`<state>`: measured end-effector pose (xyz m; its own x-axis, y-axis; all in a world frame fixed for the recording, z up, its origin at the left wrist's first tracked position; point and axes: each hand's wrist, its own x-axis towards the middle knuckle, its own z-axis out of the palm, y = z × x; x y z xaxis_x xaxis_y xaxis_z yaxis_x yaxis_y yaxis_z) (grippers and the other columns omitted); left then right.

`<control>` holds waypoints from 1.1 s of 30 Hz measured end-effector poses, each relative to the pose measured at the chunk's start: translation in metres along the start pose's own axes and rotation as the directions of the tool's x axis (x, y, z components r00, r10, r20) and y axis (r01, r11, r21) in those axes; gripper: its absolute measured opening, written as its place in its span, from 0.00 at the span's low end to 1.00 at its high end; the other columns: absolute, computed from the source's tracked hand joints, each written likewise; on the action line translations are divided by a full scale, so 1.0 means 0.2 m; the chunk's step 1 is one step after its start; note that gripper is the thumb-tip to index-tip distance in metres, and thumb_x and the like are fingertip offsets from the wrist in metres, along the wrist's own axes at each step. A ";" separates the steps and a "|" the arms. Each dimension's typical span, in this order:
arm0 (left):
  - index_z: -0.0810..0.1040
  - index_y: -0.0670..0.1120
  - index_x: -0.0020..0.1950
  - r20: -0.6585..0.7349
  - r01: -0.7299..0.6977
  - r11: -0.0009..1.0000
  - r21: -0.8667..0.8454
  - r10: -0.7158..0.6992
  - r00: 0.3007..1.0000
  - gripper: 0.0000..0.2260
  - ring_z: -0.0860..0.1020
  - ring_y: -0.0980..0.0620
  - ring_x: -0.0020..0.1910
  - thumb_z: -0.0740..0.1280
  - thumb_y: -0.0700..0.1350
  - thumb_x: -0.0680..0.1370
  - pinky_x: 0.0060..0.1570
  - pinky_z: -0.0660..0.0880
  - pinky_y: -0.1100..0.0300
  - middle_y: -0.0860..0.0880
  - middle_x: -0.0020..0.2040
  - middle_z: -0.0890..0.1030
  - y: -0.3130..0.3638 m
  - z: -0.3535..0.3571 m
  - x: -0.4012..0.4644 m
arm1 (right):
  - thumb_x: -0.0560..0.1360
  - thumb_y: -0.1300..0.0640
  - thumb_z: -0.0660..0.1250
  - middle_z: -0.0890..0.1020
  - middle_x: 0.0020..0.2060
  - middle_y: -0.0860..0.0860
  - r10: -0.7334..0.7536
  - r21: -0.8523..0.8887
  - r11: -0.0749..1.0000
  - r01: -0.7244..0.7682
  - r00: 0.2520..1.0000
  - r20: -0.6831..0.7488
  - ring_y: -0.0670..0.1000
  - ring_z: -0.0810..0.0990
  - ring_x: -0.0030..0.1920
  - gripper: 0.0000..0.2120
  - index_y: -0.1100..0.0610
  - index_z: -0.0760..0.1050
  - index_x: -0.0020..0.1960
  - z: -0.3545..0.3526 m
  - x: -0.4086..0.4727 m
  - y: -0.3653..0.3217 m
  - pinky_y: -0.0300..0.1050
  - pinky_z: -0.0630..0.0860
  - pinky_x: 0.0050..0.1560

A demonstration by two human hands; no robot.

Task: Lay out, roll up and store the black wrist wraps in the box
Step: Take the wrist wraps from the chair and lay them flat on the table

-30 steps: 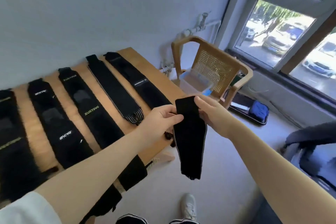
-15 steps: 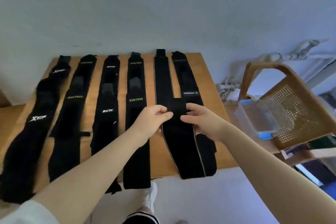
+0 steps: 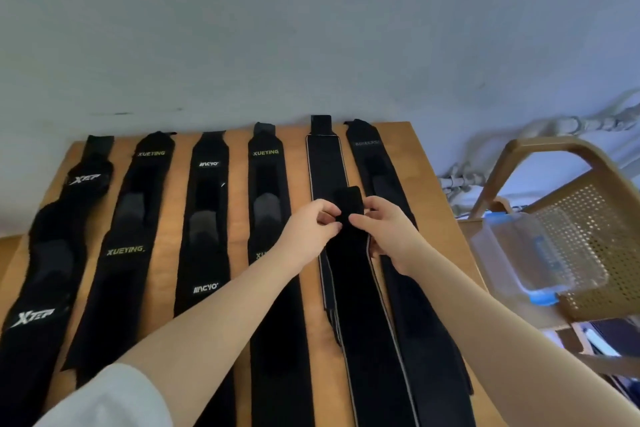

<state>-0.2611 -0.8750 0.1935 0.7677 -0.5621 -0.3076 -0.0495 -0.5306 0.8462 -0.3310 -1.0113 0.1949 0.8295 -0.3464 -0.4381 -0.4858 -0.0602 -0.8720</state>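
Observation:
Several black wrist wraps lie side by side lengthwise on the wooden table [image 3: 239,218], among them an XTEP one [image 3: 52,253] at the left and XUEYING ones [image 3: 124,250]. Both hands hold one more black wrap [image 3: 363,305] with pale edge piping over the table, between the fifth wrap [image 3: 325,163] and the sixth wrap [image 3: 374,166]. My left hand [image 3: 308,229] and my right hand [image 3: 388,229] pinch its narrow upper tab [image 3: 347,199]. Its length hangs down toward me past the table's front edge. The clear plastic box [image 3: 533,253] with a blue lid sits on the chair at the right.
A tan woven chair [image 3: 595,218] stands right of the table and carries the box. A pale wall with pipes [image 3: 554,125] runs behind the table. Dark items lie on the floor at the lower right.
The view swung from the chair and window back to the table. Both hands carried the held wrap over the table and lifted its tab end farther along the fifth and sixth wraps.

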 end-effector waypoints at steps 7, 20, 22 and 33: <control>0.71 0.51 0.61 0.019 0.015 1.000 -0.010 -0.015 1.000 0.13 0.75 0.62 0.44 0.67 0.46 0.77 0.41 0.68 0.71 0.57 0.44 0.76 -0.14 -0.02 0.18 | 0.77 0.54 0.66 0.82 0.52 0.51 0.078 0.002 0.997 -0.078 0.997 -0.027 0.50 0.81 0.54 0.14 0.55 0.76 0.61 0.03 0.17 0.07 0.51 0.77 0.59; 0.66 0.49 0.72 0.237 -0.262 0.728 0.633 0.140 0.961 0.21 0.64 0.48 0.72 0.64 0.48 0.79 0.68 0.65 0.54 0.49 0.77 0.58 -0.30 -0.02 0.39 | 0.78 0.54 0.63 0.78 0.49 0.54 0.162 -0.472 0.826 -0.308 0.932 -0.324 0.51 0.76 0.46 0.15 0.59 0.73 0.62 0.19 0.45 0.09 0.44 0.72 0.42; 0.65 0.49 0.73 0.284 -0.299 0.706 0.642 0.143 0.948 0.22 0.61 0.49 0.73 0.63 0.47 0.80 0.69 0.63 0.55 0.50 0.77 0.57 -0.31 -0.05 0.40 | 0.78 0.52 0.64 0.78 0.55 0.55 0.160 -0.525 0.786 -0.325 0.928 -0.336 0.53 0.77 0.51 0.17 0.58 0.70 0.64 0.22 0.45 0.09 0.45 0.73 0.43; 0.59 0.50 0.76 0.360 -0.375 0.601 0.705 0.152 0.920 0.21 0.58 0.48 0.75 0.56 0.46 0.83 0.70 0.64 0.55 0.48 0.78 0.52 -0.31 -0.07 0.41 | 0.77 0.48 0.64 0.74 0.59 0.56 0.110 -0.583 0.719 -0.378 0.891 -0.441 0.55 0.74 0.58 0.20 0.58 0.66 0.64 0.28 0.42 0.09 0.53 0.76 0.54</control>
<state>-0.1854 -0.8792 0.1221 0.4688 -0.8266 -0.3115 -0.7687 -0.5555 0.3172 -0.2551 -0.9887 0.1296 0.5638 -0.7281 -0.3899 -0.8233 -0.4583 -0.3348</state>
